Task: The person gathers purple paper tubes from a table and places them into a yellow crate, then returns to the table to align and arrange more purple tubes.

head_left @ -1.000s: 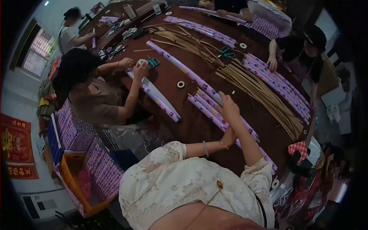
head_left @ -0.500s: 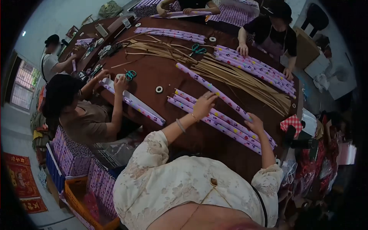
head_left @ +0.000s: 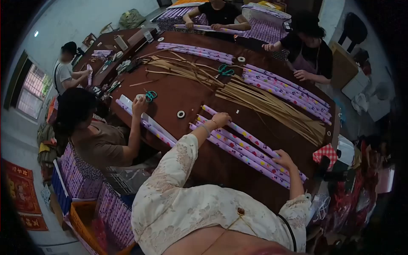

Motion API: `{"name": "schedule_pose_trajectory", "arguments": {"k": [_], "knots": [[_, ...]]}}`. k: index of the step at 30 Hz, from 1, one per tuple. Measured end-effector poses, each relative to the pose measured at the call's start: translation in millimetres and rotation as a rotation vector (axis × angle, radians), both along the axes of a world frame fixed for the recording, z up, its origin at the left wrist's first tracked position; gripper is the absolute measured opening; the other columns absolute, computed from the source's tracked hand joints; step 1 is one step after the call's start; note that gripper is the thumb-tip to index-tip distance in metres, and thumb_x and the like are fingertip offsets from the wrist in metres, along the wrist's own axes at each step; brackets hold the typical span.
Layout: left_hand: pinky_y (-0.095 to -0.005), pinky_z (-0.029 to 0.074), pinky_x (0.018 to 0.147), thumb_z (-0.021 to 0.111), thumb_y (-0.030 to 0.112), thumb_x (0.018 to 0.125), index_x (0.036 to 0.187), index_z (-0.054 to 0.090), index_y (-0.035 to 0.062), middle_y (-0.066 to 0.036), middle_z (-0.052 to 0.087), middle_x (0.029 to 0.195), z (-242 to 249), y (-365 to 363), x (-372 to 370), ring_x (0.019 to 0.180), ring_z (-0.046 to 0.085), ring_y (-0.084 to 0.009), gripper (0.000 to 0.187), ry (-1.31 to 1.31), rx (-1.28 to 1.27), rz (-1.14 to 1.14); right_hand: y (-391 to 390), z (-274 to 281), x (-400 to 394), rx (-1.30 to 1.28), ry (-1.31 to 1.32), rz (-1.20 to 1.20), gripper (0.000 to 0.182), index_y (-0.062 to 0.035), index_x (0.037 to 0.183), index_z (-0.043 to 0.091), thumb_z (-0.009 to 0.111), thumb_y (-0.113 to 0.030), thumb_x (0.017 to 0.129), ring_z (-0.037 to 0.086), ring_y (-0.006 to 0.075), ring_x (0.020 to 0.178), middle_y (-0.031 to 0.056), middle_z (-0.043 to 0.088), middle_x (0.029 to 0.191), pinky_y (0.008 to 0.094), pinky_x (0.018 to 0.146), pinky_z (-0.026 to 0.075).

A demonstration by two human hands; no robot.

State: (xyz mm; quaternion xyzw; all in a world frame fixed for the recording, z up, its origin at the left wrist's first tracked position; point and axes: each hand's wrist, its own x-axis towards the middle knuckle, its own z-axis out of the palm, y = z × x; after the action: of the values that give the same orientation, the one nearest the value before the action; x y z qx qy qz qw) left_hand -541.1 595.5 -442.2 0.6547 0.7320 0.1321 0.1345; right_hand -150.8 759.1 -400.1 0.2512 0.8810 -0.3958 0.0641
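My left hand [head_left: 220, 120] is closed over the far end portion of a long lilac tube [head_left: 251, 138] printed with small coloured shapes. Around the same tube, closer to its right end, my right hand [head_left: 284, 161] has its fingers curled. This tube lies just behind several matching tubes [head_left: 244, 154], side by side on the brown-covered table [head_left: 170, 91]. A white tape roll [head_left: 181, 114] rests to the left of my left hand.
Brown flat strips [head_left: 267, 112] lie beyond my hands, with more lilac tubes [head_left: 287, 91] behind them. Teal scissors [head_left: 225, 70] are farther back. A person at left [head_left: 95, 131] works on another tube [head_left: 155, 129]; others stand around the table. A red checked cloth [head_left: 325, 154] sits at right.
My left hand has brought the tube's far end down from its raised angle beside the other tubes. The person at far right has lifted a hand off the tubes there.
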Motion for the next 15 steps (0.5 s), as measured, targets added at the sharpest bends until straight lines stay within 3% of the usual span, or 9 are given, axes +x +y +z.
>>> {"name": "schedule_pose_trajectory", "arguments": {"k": [6,7,10,11,12,13,15], "knots": [[-0.0378,0.045,0.076,0.06,0.024,0.073,0.084,0.065,0.0154,-0.006,0.06,0.091,2.9,1.2,-1.2,0.089,0.056,-0.0259,0.015,-0.038,-0.003,-0.017,3.4,-0.4,0.9,-0.134,0.0,-0.177,0.042,-0.0024,0.105,0.056,0.064,-0.014,0.066,0.055,0.0194,0.085,0.0098,0.054,0.094,0.0293,0.073,0.045],[-0.0379,0.045,0.076,0.06,0.024,0.073,0.084,0.065,0.0155,-0.006,0.06,0.09,2.0,1.1,-1.6,0.088,0.056,-0.0261,0.015,-0.023,-0.009,-0.023,3.5,1.5,1.5,-0.125,-0.06,-0.157,0.044,-0.0041,0.107,0.057,0.063,-0.019,0.066,0.052,0.024,0.099,0.0115,0.053,0.106,0.0326,0.085,0.041],[-0.0375,0.046,0.077,0.063,0.021,0.07,0.085,0.065,0.015,-0.008,0.061,0.088,6.3,-1.9,-3.7,0.087,0.057,-0.0264,0.016,-0.085,0.026,-0.042,11.2,-32.6,12.2,-0.178,0.033,-0.231,0.042,-0.0051,0.105,0.058,0.063,-0.019,0.066,0.053,0.0251,0.094,0.0119,0.054,0.099,0.0326,0.082,0.043],[-0.037,0.046,0.076,0.064,0.021,0.07,0.086,0.066,0.0149,-0.008,0.062,0.089,-30.1,7.3,-17.7,0.086,0.057,-0.0267,0.017,-0.063,0.069,-0.135,12.5,-46.0,16.3,-0.186,0.072,-0.266,0.041,-0.0056,0.104,0.059,0.063,-0.019,0.066,0.053,0.0255,0.092,0.0118,0.054,0.097,0.0324,0.082,0.043],[-0.0367,0.046,0.076,0.063,0.021,0.071,0.088,0.066,0.0146,-0.007,0.062,0.089,-18.0,3.6,-14.2,0.085,0.058,-0.0266,0.018,-0.091,0.046,-0.086,8.8,-24.1,12.6,0.062,0.058,-0.09,0.04,-0.0065,0.103,0.06,0.063,-0.019,0.065,0.053,0.026,0.091,0.0121,0.054,0.093,0.0326,0.081,0.043],[-0.0366,0.047,0.076,0.062,0.02,0.071,0.091,0.066,0.0135,-0.008,0.062,0.09,-10.3,4.9,-12.7,0.086,0.058,-0.0267,0.021,-0.142,-0.061,-0.122,14.0,-42.4,17.9,0.074,0.038,-0.102,0.038,-0.0068,0.103,0.06,0.062,-0.018,0.066,0.051,0.0258,0.095,0.0127,0.052,0.097,0.0326,0.083,0.042],[-0.0374,0.047,0.076,0.064,0.024,0.074,0.096,0.064,0.0118,-0.01,0.062,0.094,-1.9,1.0,-7.3,0.088,0.058,-0.0284,0.026,-0.198,-0.02,-0.081,7.2,-27.9,16.9,0.217,-0.024,-0.044,0.035,-0.0089,0.104,0.06,0.06,-0.019,0.071,0.045,0.0279,0.103,0.0127,0.047,0.104,0.0338,0.088,0.038]]}}
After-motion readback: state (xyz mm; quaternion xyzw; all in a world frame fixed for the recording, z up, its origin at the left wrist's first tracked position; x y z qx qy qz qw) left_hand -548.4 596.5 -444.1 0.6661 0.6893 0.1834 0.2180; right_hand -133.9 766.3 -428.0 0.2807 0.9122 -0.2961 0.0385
